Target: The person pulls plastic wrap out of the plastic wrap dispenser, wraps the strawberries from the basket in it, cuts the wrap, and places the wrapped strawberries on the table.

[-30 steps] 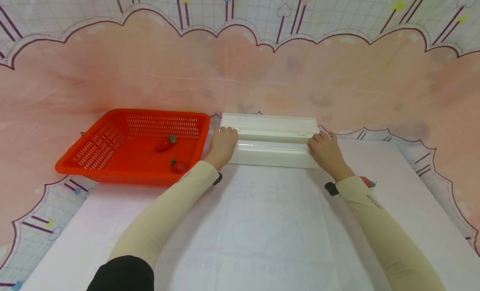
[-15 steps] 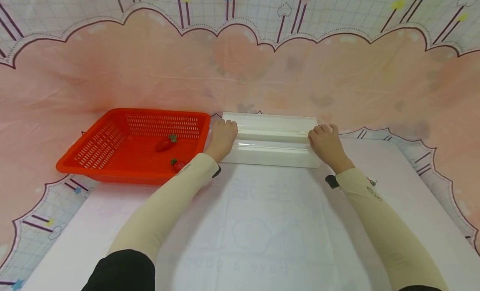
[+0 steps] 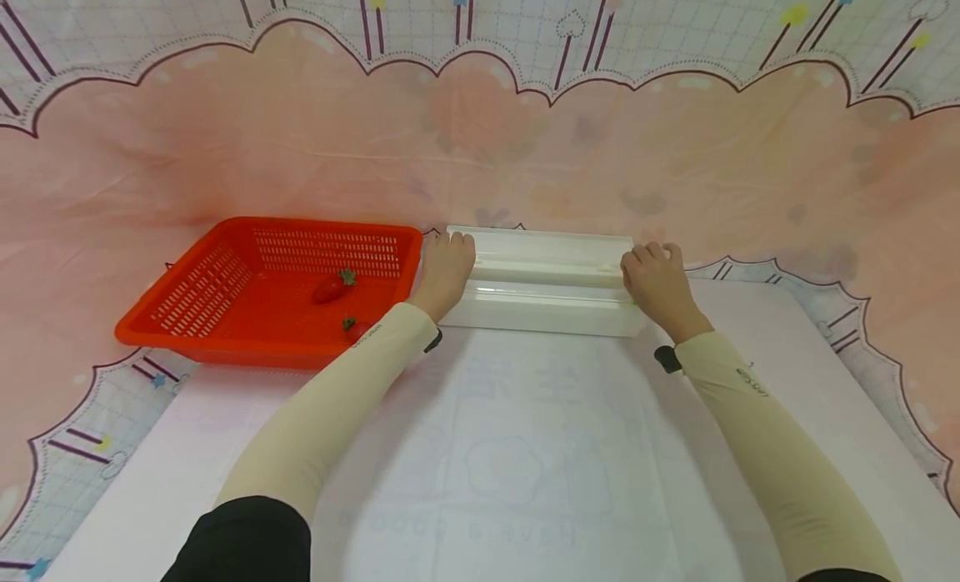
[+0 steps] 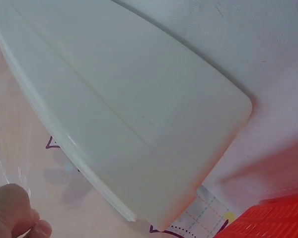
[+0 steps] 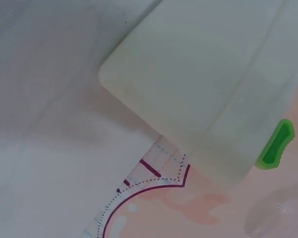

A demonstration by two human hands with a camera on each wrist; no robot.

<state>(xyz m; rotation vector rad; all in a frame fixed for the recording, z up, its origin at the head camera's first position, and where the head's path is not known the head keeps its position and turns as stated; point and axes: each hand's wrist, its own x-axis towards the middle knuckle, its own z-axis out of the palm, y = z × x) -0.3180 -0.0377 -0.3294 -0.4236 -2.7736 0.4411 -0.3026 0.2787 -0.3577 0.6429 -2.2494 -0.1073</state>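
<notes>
A long white plastic wrap dispenser (image 3: 547,318) with a raised lid lies at the back middle of the table. My left hand (image 3: 444,273) is at its left end, my right hand (image 3: 662,288) at its right end, both raised over it. In the left wrist view the curled left fingers (image 4: 12,210) pinch clear plastic wrap (image 4: 20,176), its creases shining. Wrinkled clear film (image 5: 283,208) also shows by the right fingertips, which are mostly cut off in the right wrist view. A green slide cutter (image 5: 278,146) sits at the dispenser's right end.
An orange-red plastic basket (image 3: 262,348) stands to the left, close beside the left forearm. Two strawberries (image 3: 327,290) lie in it, one partly hidden by the sleeve. A white cover (image 3: 510,449) lies over the table, and a peach patterned cloth (image 3: 480,165) hangs behind.
Both hands have risen slightly from the dispenser, and the right hand has shifted a little to the right. A strawberry beside the right forearm is now hidden behind the sleeve.
</notes>
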